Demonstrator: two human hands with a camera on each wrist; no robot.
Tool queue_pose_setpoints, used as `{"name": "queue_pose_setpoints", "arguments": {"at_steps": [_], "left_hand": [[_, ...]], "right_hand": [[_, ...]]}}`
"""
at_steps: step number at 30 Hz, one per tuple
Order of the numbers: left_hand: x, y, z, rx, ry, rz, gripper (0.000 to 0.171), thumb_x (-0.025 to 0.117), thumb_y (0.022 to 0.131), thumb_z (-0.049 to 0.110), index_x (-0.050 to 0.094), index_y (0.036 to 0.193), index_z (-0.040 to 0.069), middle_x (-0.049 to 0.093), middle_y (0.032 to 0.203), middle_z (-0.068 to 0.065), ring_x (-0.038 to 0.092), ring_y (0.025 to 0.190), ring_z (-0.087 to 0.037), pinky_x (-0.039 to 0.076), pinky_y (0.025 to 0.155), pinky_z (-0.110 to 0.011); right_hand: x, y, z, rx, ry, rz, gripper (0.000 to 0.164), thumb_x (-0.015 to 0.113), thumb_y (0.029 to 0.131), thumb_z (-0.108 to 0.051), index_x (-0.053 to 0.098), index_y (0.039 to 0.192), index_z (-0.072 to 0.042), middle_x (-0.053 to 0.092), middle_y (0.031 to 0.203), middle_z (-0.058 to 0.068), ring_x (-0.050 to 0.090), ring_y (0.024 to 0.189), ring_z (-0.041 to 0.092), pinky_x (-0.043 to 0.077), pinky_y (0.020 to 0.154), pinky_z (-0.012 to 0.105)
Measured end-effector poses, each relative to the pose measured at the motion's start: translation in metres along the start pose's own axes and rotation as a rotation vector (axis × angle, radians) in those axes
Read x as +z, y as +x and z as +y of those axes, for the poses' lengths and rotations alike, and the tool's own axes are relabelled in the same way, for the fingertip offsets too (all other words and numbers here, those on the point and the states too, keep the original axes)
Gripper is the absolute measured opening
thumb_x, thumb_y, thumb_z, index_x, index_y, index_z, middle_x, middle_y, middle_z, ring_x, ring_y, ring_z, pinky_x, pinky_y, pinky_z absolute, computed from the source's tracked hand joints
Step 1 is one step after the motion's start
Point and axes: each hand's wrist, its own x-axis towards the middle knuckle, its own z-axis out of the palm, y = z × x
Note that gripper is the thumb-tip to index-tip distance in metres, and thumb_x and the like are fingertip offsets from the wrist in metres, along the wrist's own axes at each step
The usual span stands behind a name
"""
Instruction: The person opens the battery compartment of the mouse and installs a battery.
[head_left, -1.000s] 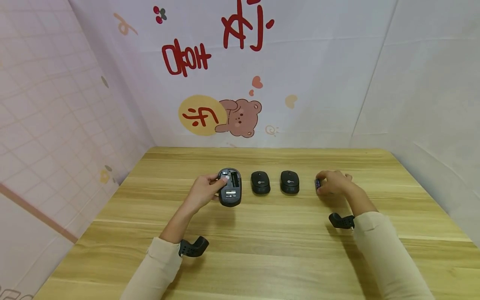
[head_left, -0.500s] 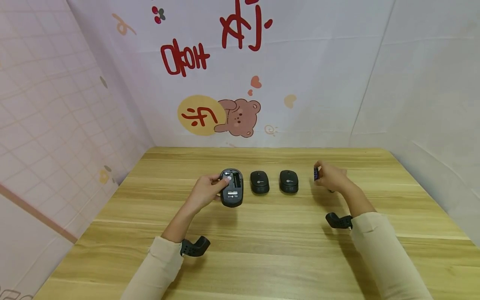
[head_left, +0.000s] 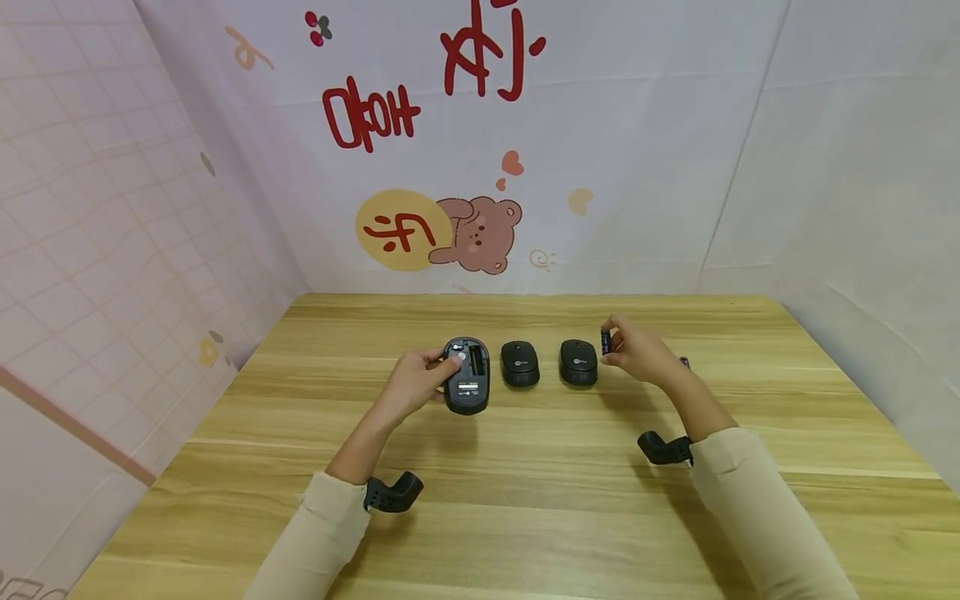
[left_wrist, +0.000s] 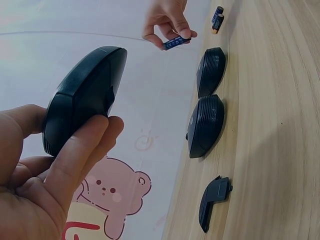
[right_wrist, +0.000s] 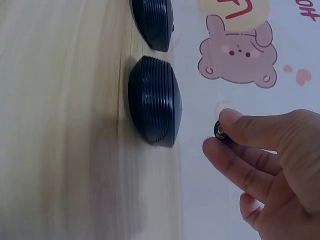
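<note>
My left hand (head_left: 415,381) holds a black computer mouse (head_left: 467,397) above the table, underside up, with the thumb across its base. The battery slot (head_left: 477,361) in that base is uncovered and looks bare. In the left wrist view the fingers (left_wrist: 82,145) wrap the mouse's side. Between thumb and fingertips, my right hand (head_left: 639,354) pinches a small dark battery (head_left: 606,342), raised near the right-hand mouse. Only the battery's end (right_wrist: 220,131) shows in the right wrist view.
Two black mice, one at the middle (head_left: 521,364) and one right of it (head_left: 578,362), stand upright on the wooden table (head_left: 525,508). More batteries (left_wrist: 217,21) lie beyond them on the right. A black mouse cover (left_wrist: 214,200) lies in the left wrist view. A printed cloth wall (head_left: 637,150) stands behind.
My right hand has lifted the battery off the table and carried it left toward the mice, uncovering another battery behind it. The left hand with its mouse has shifted slightly right.
</note>
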Motion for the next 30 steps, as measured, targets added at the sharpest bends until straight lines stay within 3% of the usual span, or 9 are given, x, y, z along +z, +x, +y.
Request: {"name": "queue_pose_setpoints", "arguments": {"at_steps": [8,14,20,23,30], "left_hand": [[0.001,-0.005,0.008,0.007,-0.007,-0.009,0.038,0.052,0.095,0.010,0.049,0.125,-0.013,0.063,0.097,-0.023,0.065,0.081,-0.025,0.056,0.067,-0.034],[0.002,0.003,0.000,0.013,-0.040,-0.033,0.038,0.053,0.095,0.010,0.049,0.125,-0.013,0.062,0.101,-0.026,0.065,0.081,-0.023,0.056,0.069,-0.037],[0.003,0.012,-0.013,0.009,-0.024,-0.020,0.040,0.055,0.094,0.014,0.050,0.126,-0.010,0.063,0.099,-0.022,0.066,0.079,-0.021,0.056,0.069,-0.038],[0.004,0.018,-0.022,0.019,-0.023,-0.015,0.041,0.056,0.094,0.018,0.052,0.126,-0.008,0.064,0.098,-0.019,0.066,0.079,-0.021,0.056,0.067,-0.038],[0.008,0.018,-0.022,0.023,-0.010,-0.012,0.038,0.056,0.094,0.018,0.055,0.123,-0.006,0.065,0.096,-0.019,0.066,0.077,-0.022,0.057,0.065,-0.037]], "right_hand": [[0.005,0.001,-0.014,-0.039,0.048,0.028,0.040,0.069,0.081,-0.001,0.048,0.115,0.000,0.062,0.088,0.014,0.061,0.080,0.027,0.052,0.066,0.039],[0.008,0.001,-0.033,-0.046,0.109,0.027,0.036,0.068,0.083,-0.002,0.050,0.114,-0.002,0.061,0.088,0.011,0.061,0.077,0.023,0.052,0.064,0.035],[0.010,0.000,-0.046,-0.027,0.207,0.040,0.030,0.067,0.084,-0.004,0.051,0.110,-0.001,0.062,0.082,0.010,0.063,0.073,0.028,0.052,0.060,0.032],[0.010,-0.001,-0.052,-0.038,0.226,0.054,0.027,0.066,0.085,-0.005,0.052,0.108,-0.001,0.064,0.082,0.009,0.063,0.075,0.029,0.054,0.061,0.034],[0.012,-0.003,-0.068,-0.066,0.284,0.079,0.023,0.066,0.085,-0.003,0.057,0.106,-0.001,0.063,0.087,0.011,0.063,0.077,0.023,0.056,0.068,0.042]]}}
